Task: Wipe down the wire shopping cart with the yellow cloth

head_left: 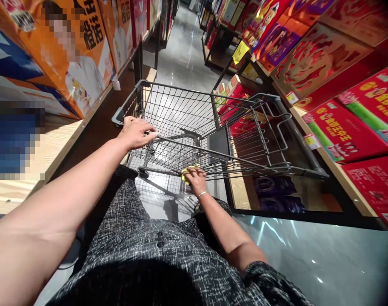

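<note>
A grey wire shopping cart (218,148) stands sideways in front of me, its handle end to the right. My left hand (136,132) grips the near top rail close to the cart's left corner, fingers curled over the wire. Lower down, my right hand (196,177) presses a yellow cloth (185,175) against the near wire side of the basket. The cloth is bunched under the fingers and partly hidden by them. The wire basket looks empty, with the floor showing through its mesh.
Shelves with orange boxes (95,63) and a pale wooden ledge (58,146) run along the left. To the right, a shelf holds stacked red gift boxes (337,127), with dark purple packages (277,191) below. A shiny grey floor (184,46) leads between the shelves.
</note>
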Tool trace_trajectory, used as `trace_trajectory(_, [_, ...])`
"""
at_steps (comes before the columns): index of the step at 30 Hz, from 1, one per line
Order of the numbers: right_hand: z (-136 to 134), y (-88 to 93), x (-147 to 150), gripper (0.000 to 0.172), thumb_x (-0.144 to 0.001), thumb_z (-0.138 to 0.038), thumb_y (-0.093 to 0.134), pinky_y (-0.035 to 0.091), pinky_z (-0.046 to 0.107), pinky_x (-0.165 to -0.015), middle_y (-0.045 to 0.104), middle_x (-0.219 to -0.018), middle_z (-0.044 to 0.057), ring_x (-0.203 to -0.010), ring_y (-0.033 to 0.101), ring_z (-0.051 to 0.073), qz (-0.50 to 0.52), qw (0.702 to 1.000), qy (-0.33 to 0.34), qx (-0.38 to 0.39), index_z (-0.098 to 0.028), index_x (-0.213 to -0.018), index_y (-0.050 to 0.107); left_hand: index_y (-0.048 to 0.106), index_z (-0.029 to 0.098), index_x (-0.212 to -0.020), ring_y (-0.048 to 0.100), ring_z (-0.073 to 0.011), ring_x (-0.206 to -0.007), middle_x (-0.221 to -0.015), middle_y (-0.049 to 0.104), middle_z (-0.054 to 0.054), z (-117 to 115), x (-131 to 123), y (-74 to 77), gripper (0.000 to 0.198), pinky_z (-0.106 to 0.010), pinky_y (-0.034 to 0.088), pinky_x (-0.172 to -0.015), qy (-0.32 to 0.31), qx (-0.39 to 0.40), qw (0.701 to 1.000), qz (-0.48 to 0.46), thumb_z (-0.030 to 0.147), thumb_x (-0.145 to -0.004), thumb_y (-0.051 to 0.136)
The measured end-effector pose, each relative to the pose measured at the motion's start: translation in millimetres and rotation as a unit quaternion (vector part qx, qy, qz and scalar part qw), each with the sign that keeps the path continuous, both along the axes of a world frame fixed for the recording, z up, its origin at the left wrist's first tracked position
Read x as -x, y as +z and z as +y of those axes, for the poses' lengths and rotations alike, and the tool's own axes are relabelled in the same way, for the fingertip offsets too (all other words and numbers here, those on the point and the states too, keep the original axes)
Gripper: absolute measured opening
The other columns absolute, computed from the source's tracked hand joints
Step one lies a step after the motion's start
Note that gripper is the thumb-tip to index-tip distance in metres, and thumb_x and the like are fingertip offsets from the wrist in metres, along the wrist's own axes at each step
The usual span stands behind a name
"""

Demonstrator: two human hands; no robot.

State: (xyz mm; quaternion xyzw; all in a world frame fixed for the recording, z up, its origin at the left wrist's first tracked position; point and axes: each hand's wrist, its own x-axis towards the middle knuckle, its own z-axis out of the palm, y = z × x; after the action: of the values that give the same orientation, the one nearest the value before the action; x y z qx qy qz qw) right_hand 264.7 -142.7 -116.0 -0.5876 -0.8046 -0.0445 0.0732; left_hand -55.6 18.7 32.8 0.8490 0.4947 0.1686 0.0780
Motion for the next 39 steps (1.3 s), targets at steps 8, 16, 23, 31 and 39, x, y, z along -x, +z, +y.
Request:
trace_trajectory(8, [-16.5, 127.2, -88.3, 0.027, -0.094, -0.039, 0.057, 0.040, 0.055, -0.100, 0.055, -0.126, 0.015, -0.125, 0.039, 0.032, 0.014, 0.913, -0.222, -0.342, -0.026, -0.112, 0.072, 0.061, 0.030, -0.132, 0.058, -0.0266, -0.117, -0.118, 0.070, -0.003, -34.6, -101.9, 14.8, 0.041, -0.042, 0.031, -0.102, -0.163, 0.008, 0.987, -0.004, 0.050, -0.097, 0.054])
trace_trajectory(16, [-16.1, 39.6, -61.4, 0.033, -0.086, -0.025, 0.050, 0.039, 0.059, -0.099, 0.046, -0.125, 0.016, -0.121, 0.037, 0.033, 0.046, 0.904, -0.307, -0.295, -0.023, -0.114, 0.066, 0.068, 0.028, -0.108, 0.064, -0.0252, -0.092, -0.097, 0.073, -0.004, -40.1, -110.7, 9.5, 0.029, -0.040, 0.035, -0.080, -0.147, 0.002, 0.989, 0.034, 0.040, -0.104, 0.042])
trace_trajectory(23, [-22.9, -37.5, -14.2, 0.045, -0.078, -0.011, 0.055, 0.035, 0.044, -0.103, 0.058, -0.125, 0.011, -0.118, 0.045, 0.028, 0.029, 0.982, -0.184, 0.041, -0.022, -0.118, 0.070, 0.066, 0.024, -0.109, 0.064, -0.0274, -0.090, -0.098, 0.071, -0.008, -40.7, -110.7, 8.0, 0.032, -0.042, 0.034, -0.075, -0.150, -0.015, 0.987, 0.055, 0.039, -0.105, 0.038])
trace_trajectory(31, [-38.8, 24.0, -62.9, 0.038, -0.083, -0.015, 0.056, 0.038, 0.045, -0.100, 0.059, -0.124, 0.010, -0.116, 0.044, 0.027, 0.012, 0.980, -0.186, -0.068, -0.027, -0.116, 0.072, 0.064, 0.024, -0.100, 0.062, -0.0272, -0.093, -0.098, 0.069, -0.007, -36.3, -106.9, 2.6, 0.035, -0.041, 0.034, -0.076, -0.141, -0.034, 0.988, 0.046, 0.045, -0.105, 0.036])
trace_trajectory(39, [-29.5, 154.3, -173.5, 0.029, -0.094, -0.034, 0.050, 0.040, 0.055, -0.101, 0.045, -0.127, 0.014, -0.124, 0.042, 0.031, 0.042, 0.803, -0.313, -0.505, -0.025, -0.118, 0.062, 0.066, 0.024, -0.097, 0.061, -0.0284, -0.099, -0.095, 0.069, -0.005, -35.8, -101.7, 1.6, 0.039, -0.042, 0.035, -0.088, -0.119, -0.043, 0.991, 0.034, 0.055, -0.100, 0.042])
